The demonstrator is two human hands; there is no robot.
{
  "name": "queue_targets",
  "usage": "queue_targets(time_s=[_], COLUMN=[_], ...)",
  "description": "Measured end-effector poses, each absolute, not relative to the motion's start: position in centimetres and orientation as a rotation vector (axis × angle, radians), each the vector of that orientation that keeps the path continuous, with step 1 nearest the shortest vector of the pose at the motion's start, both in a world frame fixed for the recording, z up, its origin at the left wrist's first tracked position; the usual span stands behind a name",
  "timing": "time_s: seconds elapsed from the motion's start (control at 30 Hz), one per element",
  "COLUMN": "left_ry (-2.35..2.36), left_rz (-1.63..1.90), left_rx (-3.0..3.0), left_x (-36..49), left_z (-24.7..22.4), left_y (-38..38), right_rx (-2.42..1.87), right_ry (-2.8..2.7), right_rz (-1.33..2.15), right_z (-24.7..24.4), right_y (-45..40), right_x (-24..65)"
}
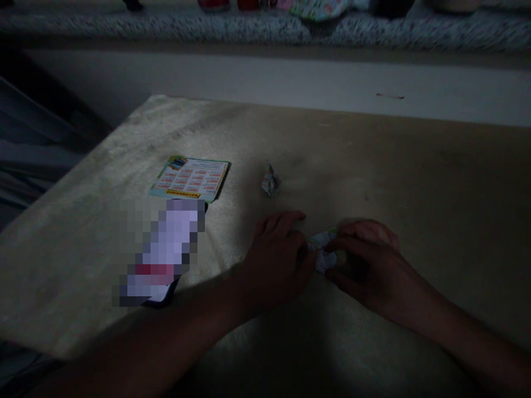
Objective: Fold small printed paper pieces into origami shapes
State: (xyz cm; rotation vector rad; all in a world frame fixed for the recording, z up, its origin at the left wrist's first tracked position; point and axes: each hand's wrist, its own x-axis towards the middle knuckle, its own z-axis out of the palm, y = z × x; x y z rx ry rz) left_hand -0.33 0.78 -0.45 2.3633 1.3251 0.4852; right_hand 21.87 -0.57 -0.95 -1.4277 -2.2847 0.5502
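Between my two hands, low over the table, is a small piece of printed, folded paper point(326, 255). My left hand point(282, 251) pinches its left edge between thumb and forefinger, with the other fingers curled forward. From the right, my right hand point(373, 257) grips the same paper with thumb and fingertips. Part of the paper is hidden by the fingers, and the light is dim. Beyond my left hand lies a small folded paper piece point(271, 181) with a pointed top, touched by neither hand.
A printed calendar card point(191, 178) lies on the table point(373, 160) to the left. Just nearer is a phone point(168, 249) with a lit, blurred screen. Behind the table runs a speckled stone ledge point(166, 27) with several objects on it. Fabric point(37, 132) hangs at far left.
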Motion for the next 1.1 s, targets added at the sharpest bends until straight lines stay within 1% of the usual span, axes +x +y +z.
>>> queue_targets(time_s=[1.1], left_ry=[1.404], left_rz=[0.492], left_rx=[2.36], left_x=[0.21], left_z=[-0.93], left_y=[0.79], right_rx=[-1.382], right_ry=[-2.349], right_rz=[0.541], right_z=[-0.64], right_y=[-0.81], right_x=[21.82])
